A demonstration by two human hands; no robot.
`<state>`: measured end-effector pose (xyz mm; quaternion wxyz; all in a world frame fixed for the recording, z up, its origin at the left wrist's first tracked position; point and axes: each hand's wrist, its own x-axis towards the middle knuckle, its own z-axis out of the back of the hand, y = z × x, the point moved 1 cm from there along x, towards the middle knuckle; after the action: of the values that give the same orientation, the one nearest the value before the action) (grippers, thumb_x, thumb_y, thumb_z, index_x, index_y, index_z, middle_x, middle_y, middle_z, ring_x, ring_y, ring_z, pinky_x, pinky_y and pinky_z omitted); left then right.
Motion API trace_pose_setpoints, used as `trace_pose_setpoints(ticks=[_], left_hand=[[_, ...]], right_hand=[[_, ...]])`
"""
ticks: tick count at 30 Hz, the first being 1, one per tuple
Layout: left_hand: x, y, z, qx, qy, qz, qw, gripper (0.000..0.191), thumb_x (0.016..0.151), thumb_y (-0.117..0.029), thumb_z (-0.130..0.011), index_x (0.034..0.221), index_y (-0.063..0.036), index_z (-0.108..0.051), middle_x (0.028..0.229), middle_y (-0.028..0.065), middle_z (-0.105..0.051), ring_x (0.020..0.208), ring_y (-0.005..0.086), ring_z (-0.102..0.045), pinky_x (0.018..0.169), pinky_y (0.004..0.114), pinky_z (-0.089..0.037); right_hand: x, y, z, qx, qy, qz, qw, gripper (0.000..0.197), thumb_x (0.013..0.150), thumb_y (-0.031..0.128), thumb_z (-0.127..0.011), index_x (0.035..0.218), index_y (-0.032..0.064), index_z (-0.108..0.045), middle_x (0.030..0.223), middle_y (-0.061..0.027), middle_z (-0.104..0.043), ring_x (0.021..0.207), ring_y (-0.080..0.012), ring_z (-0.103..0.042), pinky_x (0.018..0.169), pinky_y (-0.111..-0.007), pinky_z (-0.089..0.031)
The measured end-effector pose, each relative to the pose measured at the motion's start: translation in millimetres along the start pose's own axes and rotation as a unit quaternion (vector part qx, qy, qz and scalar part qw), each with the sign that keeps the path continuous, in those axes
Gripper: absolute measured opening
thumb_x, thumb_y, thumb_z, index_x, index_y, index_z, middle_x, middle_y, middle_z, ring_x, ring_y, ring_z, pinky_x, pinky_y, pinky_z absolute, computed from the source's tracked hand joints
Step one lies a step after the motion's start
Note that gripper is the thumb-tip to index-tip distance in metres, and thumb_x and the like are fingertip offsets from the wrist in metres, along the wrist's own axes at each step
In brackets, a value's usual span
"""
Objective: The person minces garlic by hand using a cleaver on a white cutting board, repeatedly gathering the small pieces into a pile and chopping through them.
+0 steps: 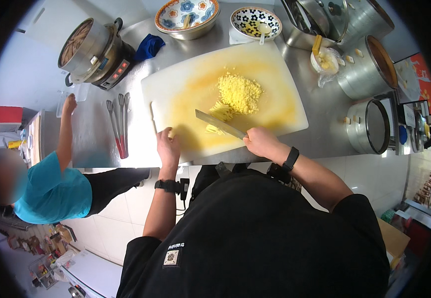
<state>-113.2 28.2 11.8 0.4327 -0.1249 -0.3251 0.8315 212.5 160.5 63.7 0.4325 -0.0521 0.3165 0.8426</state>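
My right hand [262, 142] grips the handle of a broad-bladed kitchen knife [221, 125]. The blade slants up and left over a large white plastic cutting board [185, 100] stained yellow. Against the blade lie thin strips of a yellow food [220, 111], with a few more strips [213, 129] on its near side. A heap of the same food, finely diced [239, 93], sits just beyond. At the board's near-left edge, my left hand [169, 147] has its fingers apart and bent, holding nothing. Whether its fingertips touch the board I cannot tell.
Patterned bowls [170, 22] and a flowered bowl with a spoon [247, 22] stand behind the board. At left are an electric pot [100, 63], a blue cloth [149, 47], slotted turners [121, 123] and a person [57, 190] reaching over the counter. Metal pots [360, 74] line the right.
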Motion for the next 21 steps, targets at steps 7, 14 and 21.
trace_pose_setpoints(ticks=[7, 14, 21], left_hand=[[-14, -61, -37, -0.063, 0.237, -0.168, 0.955, 0.021, 0.096, -0.004, -0.068, 0.115, 0.0001, -0.076, 0.11, 0.019, -0.076, 0.098, 0.0349, -0.075, 0.087, 0.039, -0.06], [-7, -46, -15, -0.137, 0.132, -0.136, 0.972, 0.027, 0.093, 0.01, -0.059, 0.109, -0.0012, -0.077, 0.103, 0.0161, -0.077, 0.095, 0.0271, -0.076, 0.086, 0.035, -0.06], [31, -77, 56, -0.182, 0.122, -0.187, 0.957, 0.032, 0.09, 0.015, -0.052, 0.108, 0.0024, -0.075, 0.102, 0.0145, -0.076, 0.095, 0.025, -0.074, 0.088, 0.034, -0.058]], right_hand=[[-12, -1, 7, -0.027, -0.035, -0.028, 0.999, 0.03, 0.097, 0.025, -0.063, 0.092, -0.0011, -0.076, 0.088, -0.0253, -0.074, 0.085, -0.046, -0.073, 0.079, -0.057, -0.058], [-33, 12, 5, -0.094, -0.125, 0.002, 0.988, 0.016, 0.093, 0.018, -0.065, 0.096, 0.0035, -0.071, 0.08, -0.0199, -0.07, 0.075, -0.0419, -0.07, 0.07, -0.056, -0.054], [-42, 26, -5, -0.117, -0.188, -0.026, 0.975, 0.027, 0.084, 0.01, -0.07, 0.11, 0.0048, -0.066, 0.09, -0.0143, -0.069, 0.09, -0.0365, -0.069, 0.076, -0.05, -0.054]])
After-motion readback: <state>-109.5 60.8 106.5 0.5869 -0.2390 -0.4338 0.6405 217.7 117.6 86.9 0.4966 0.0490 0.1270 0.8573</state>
